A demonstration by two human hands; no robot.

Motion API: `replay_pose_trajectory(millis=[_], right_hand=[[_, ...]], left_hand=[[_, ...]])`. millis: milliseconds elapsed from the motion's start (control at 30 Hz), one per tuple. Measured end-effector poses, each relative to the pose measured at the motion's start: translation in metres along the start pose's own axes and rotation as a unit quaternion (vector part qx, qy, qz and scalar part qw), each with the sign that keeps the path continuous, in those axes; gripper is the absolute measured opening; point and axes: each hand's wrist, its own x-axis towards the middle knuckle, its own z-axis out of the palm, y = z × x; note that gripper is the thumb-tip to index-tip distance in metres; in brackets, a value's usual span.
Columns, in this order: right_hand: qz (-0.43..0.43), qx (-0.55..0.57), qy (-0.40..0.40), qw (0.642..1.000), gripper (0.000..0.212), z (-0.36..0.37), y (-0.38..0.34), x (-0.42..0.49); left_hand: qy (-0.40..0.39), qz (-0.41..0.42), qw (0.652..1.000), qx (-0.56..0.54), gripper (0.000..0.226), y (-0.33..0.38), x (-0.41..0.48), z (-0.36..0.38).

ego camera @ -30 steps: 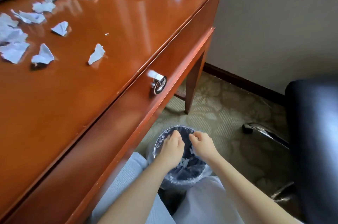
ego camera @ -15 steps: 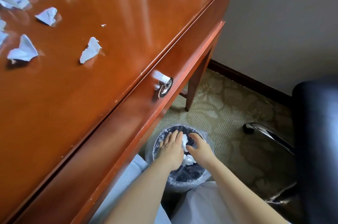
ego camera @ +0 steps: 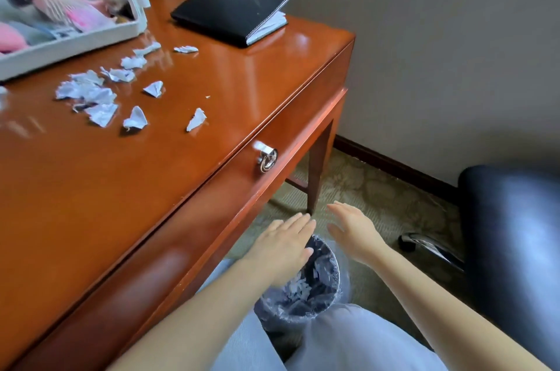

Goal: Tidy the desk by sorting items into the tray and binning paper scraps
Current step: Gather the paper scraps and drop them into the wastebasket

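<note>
Both my hands hover above a small bin [ego camera: 321, 301] lined with clear plastic, on the floor between my knees. White paper scraps lie inside it. My left hand [ego camera: 283, 246] is flat with straight fingers and holds nothing. My right hand [ego camera: 353, 231] is also spread and holds nothing. Several torn paper scraps [ego camera: 100, 95] lie scattered on the glossy wooden desk [ego camera: 91, 188] at upper left, one scrap [ego camera: 196, 119] nearest the desk edge. A white tray [ego camera: 69, 43] at the far left holds a pink comb and other items.
A black notebook [ego camera: 230, 11] lies closed near the desk's far right corner. The drawer front carries a metal ring pull [ego camera: 267, 158]. A black office chair [ego camera: 512, 249] stands at right, its chrome base [ego camera: 430, 246] on the patterned carpet. A wall runs behind.
My hands have let go of the scraps, which now lie in the bin. Both hands have lifted out with fingers straightened. My view has swung up, bringing the tray and notebook into sight.
</note>
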Motion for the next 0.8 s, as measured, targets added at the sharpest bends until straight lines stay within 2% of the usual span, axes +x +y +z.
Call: replay_pose_trajectory(millis=[267,467,667,800], right_hand=[[-0.146,-0.033,0.123,0.981,0.044,-0.083,-0.06,-0.039],[-0.246,-0.034,0.166,0.954,0.046,-0.123,-0.123,-0.059],[-0.331,-0.025,0.167,0.928,0.045,-0.13,-0.192,-0.064],[-0.323,-0.058,0.13,0.936,0.05,-0.117,-0.23,-0.054]], left_hand=[[0.114,0.021,0.993,0.007,0.054,0.025,-0.077,-0.103],[0.17,-0.01,0.985,0.007,0.042,0.023,-0.142,-0.148],[0.222,-0.112,0.968,0.038,0.053,-0.015,-0.204,-0.158],[0.25,-0.23,0.94,0.03,0.055,-0.053,-0.233,-0.148]])
